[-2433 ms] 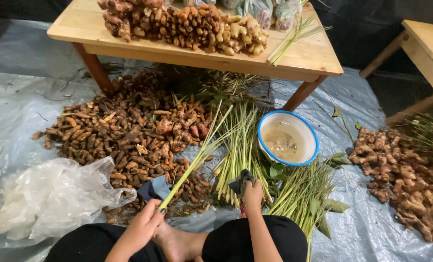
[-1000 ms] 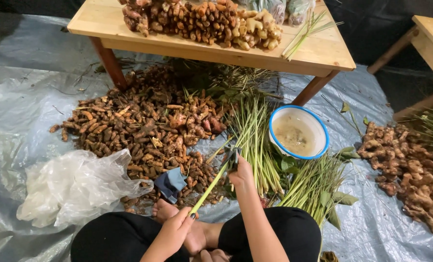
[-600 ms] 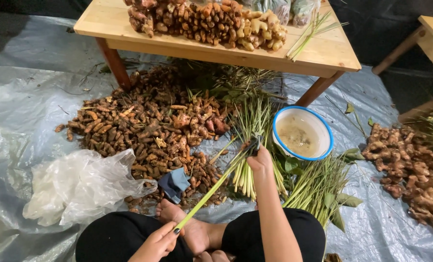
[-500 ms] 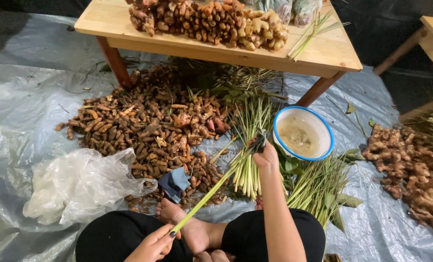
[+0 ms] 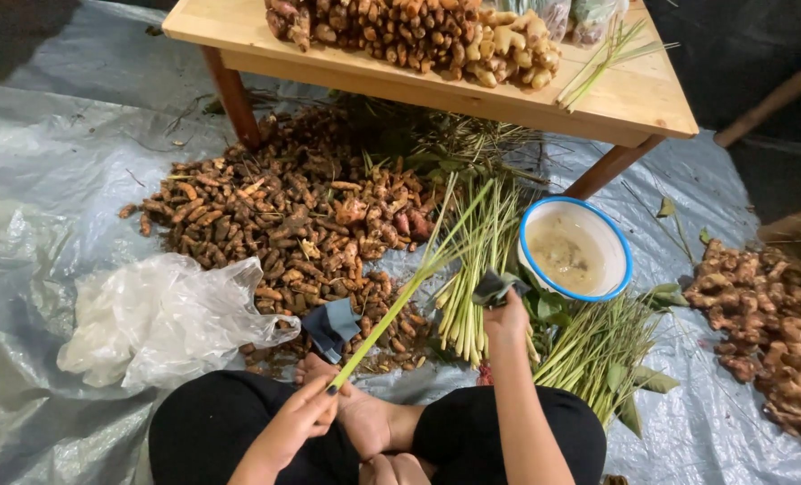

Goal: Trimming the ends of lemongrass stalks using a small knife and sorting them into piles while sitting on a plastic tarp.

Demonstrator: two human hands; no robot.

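plastic bag: far left on the grey tarp, crumpled, clear, touching the edge of the root pile.
root pile: I see brown turmeric-like roots heaped on the tarp, running under the wooden surface; more roots on top of it.
left hand: low over my lap, fingers pinched together on the butt end of the lemongrass stalk. My read: it anchors the base so the stalk stays taut.
lemongrass stalk: slants up and right from the left hand, across the root pile edge, tip over the green bundle.
blue cloth: just beside the stalk, on the roots near my foot.
right hand: raised further out, fingers clamped on a dark cloth; the stalk passes just left of it, contact I cannot tell.
lemongrass bundle: lying below the right hand, crowding the space around it.
bowl: white, blue rim, cloudy liquid, just right of the right hand.
ginger pile: far right, well apart.
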